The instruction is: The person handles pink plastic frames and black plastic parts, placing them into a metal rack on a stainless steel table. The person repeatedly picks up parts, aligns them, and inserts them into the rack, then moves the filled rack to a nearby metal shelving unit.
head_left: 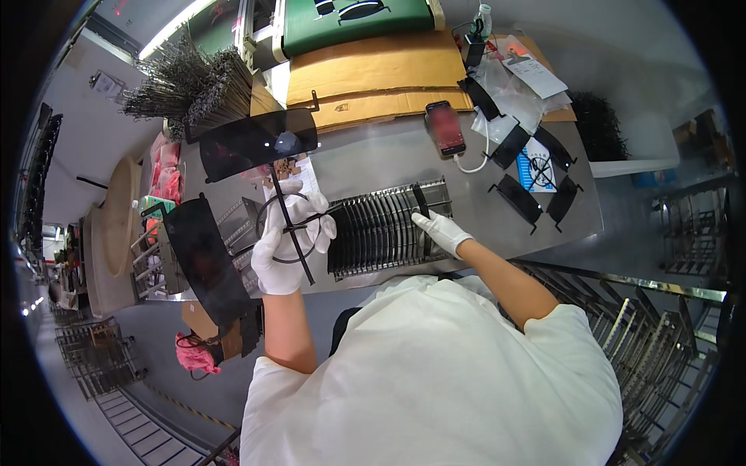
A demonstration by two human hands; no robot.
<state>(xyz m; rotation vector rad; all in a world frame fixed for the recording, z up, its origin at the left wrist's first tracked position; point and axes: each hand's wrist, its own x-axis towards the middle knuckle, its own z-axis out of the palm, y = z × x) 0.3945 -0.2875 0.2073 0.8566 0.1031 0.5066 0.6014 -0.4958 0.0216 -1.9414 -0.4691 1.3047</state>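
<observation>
The left hand point(289, 241), in a white glove, has its fingers curled around a black wire frame point(300, 252) with a ring and crossing bars. Two dark curved panels stand close to that hand: the upper panel point(259, 144) just beyond it, the other panel point(206, 260) to its left. The right hand point(440, 231), also gloved, has its thumb and fingertips at a narrow dark strip point(420, 200) near the right end of a metal rack point(381, 268); I cannot tell whether it pinches the strip or only touches it. The rack lies between the hands, filled with a row of dark slats point(373, 233). Beyond the right hand, a phone point(445, 128) lies on the metal table point(350, 159), joined to a white cable point(475, 168). Farther to the right of that hand, four dark panels point(519, 199) sit around a wire cross, over a blue and white sheet point(527, 172). Well beyond both hands are flat cardboard point(381, 70) and a green belt point(350, 31); beyond the left hand, leftward, stands a thick bundle of wires point(186, 85).
</observation>
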